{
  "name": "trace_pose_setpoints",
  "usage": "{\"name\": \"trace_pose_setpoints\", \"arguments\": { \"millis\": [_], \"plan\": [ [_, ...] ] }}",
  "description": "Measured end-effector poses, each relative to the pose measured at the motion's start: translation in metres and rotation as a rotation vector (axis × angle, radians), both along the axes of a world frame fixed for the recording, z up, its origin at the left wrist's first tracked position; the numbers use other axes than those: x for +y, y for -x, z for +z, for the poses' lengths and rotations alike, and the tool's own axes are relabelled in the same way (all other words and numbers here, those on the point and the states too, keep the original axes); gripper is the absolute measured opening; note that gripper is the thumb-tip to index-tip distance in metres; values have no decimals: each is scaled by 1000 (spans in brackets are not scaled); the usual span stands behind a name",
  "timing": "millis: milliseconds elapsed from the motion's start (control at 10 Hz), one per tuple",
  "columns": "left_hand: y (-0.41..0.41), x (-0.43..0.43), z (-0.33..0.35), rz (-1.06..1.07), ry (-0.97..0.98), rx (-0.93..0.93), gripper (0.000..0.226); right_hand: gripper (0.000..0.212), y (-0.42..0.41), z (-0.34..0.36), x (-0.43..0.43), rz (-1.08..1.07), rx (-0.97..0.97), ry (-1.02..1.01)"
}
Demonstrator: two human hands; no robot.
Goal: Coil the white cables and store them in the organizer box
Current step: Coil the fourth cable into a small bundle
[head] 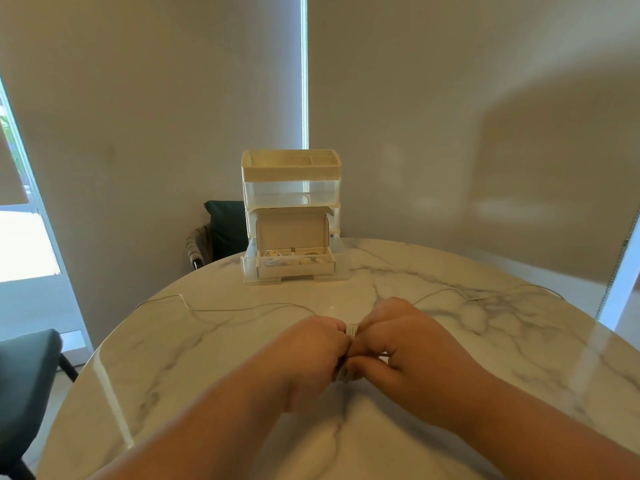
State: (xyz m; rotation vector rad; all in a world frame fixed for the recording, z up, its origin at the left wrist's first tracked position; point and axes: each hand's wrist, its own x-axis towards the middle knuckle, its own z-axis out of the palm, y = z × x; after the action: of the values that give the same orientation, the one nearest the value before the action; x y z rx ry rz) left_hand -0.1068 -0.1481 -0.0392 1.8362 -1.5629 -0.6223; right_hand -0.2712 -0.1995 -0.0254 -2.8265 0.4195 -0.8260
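Note:
My left hand [311, 355] and my right hand [398, 344] meet over the middle of the marble table [207, 393], fingers curled round a small white coil of cable [351, 330] pinched between them. Most of the coil is hidden by the fingers. A thin white cable [221, 310] trails from my hands across the table to the left. Another stretch of white cable [460, 294] runs off to the right. The organizer box [292, 188] stands at the far table edge, its bottom drawer [294, 266] pulled out with an open white case holding coiled cables inside.
A dark chair [221, 226] stands behind the table beside the organizer. Another dark chair [24, 386] is at the near left. Beige blinds cover the wall behind, with a bright window at far left.

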Motion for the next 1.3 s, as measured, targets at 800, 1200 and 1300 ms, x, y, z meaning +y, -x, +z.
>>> {"name": "trace_pose_setpoints", "arguments": {
  "millis": [800,1200,1300],
  "plan": [
    [9,7,-5,-281,-56,681,25,10,3,1,-10,-93,-46,-163],
    [8,4,-8,-271,-67,727,29,8,2,-3,-16,-80,-83,-192],
    [8,6,-7,-305,-77,782,25,9,3,-2,-18,-70,-115,-221]
  ]
}}
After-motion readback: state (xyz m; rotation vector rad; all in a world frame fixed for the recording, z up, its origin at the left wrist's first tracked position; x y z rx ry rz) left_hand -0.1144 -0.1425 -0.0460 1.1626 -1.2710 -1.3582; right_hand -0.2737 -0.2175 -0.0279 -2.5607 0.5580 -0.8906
